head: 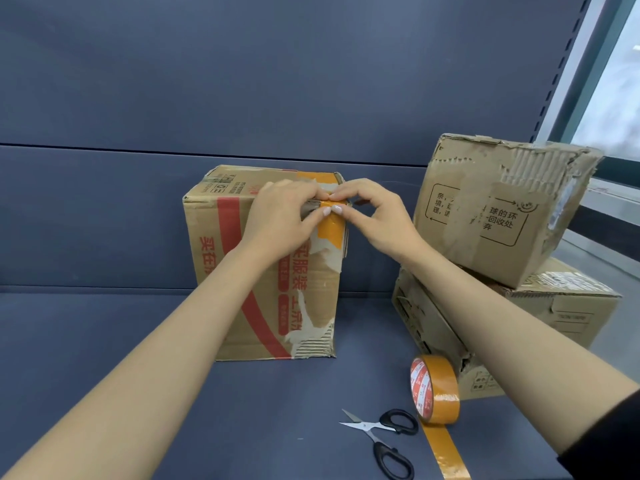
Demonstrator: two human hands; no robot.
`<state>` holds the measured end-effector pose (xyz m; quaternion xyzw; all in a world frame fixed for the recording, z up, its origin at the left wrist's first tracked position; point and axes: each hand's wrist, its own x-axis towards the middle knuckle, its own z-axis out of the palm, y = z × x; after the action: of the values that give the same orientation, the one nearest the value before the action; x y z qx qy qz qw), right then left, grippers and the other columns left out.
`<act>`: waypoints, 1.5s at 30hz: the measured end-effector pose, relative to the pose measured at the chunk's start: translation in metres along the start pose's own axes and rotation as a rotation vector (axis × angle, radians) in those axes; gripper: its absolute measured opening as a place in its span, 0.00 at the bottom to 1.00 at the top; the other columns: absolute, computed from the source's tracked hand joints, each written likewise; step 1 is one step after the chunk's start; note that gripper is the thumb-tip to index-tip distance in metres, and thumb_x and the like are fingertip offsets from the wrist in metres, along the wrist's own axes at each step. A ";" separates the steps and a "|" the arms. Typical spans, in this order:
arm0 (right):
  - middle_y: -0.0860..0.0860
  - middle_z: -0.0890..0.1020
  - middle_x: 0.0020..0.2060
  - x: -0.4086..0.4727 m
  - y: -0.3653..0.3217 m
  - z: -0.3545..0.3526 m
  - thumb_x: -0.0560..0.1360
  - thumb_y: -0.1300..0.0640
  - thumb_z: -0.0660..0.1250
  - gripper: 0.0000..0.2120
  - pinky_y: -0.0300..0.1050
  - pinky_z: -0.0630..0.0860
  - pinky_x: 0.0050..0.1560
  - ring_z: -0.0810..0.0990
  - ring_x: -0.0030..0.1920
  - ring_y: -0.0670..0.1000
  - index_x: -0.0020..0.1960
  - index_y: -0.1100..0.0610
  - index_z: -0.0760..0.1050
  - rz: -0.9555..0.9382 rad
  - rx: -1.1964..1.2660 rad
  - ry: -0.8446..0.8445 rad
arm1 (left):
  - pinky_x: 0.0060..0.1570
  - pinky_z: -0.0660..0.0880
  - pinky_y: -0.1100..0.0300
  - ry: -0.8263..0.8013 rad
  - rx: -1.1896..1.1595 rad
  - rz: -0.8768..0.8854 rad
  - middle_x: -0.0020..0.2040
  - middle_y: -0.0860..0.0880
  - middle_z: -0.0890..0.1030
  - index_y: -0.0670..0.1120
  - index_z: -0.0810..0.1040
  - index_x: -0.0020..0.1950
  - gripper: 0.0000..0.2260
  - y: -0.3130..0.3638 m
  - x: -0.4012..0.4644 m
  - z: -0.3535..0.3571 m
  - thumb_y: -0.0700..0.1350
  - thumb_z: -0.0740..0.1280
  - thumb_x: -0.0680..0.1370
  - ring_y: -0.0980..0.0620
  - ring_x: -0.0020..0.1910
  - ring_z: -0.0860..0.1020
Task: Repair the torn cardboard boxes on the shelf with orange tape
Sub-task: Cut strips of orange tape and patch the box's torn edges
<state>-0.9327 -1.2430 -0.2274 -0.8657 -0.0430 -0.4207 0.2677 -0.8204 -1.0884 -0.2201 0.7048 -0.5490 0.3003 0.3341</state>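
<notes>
Orange tape strip sits on the top right corner of the red-printed cardboard box, mid-shelf. I've got my left hand and right hand smoothing it, thumbs pressing side by side, fingers curled over the edge. Step: sealing this tear. Next I'd guess more tape from the tape roll by the scissors; lower tear remains.

Both arms extended forward; left hand and right hand raised, fingers curled, thumb tips touching.
</notes>
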 end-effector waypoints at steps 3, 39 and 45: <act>0.49 0.82 0.52 0.000 0.004 0.005 0.76 0.58 0.70 0.07 0.47 0.77 0.56 0.79 0.56 0.47 0.53 0.56 0.82 0.052 0.064 0.042 | 0.46 0.66 0.54 0.028 0.030 0.005 0.46 0.52 0.84 0.48 0.82 0.49 0.11 0.000 0.001 0.005 0.52 0.65 0.76 0.47 0.47 0.79; 0.46 0.61 0.75 0.001 -0.001 -0.008 0.65 0.45 0.79 0.48 0.49 0.60 0.71 0.57 0.74 0.50 0.77 0.48 0.56 0.205 -0.180 -0.365 | 0.62 0.60 0.51 -0.427 0.286 -0.035 0.73 0.53 0.68 0.51 0.61 0.75 0.44 0.013 0.015 -0.014 0.62 0.75 0.65 0.50 0.71 0.63; 0.45 0.77 0.62 -0.005 -0.004 -0.005 0.76 0.53 0.71 0.18 0.46 0.72 0.63 0.73 0.64 0.46 0.65 0.51 0.75 0.084 -0.054 -0.065 | 0.67 0.64 0.45 -0.247 -0.121 -0.104 0.63 0.55 0.79 0.54 0.77 0.65 0.16 -0.004 0.011 -0.019 0.51 0.68 0.78 0.52 0.65 0.73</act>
<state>-0.9407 -1.2413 -0.2269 -0.8869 -0.0039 -0.3818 0.2600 -0.8148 -1.0790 -0.2004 0.7426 -0.5657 0.1598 0.3209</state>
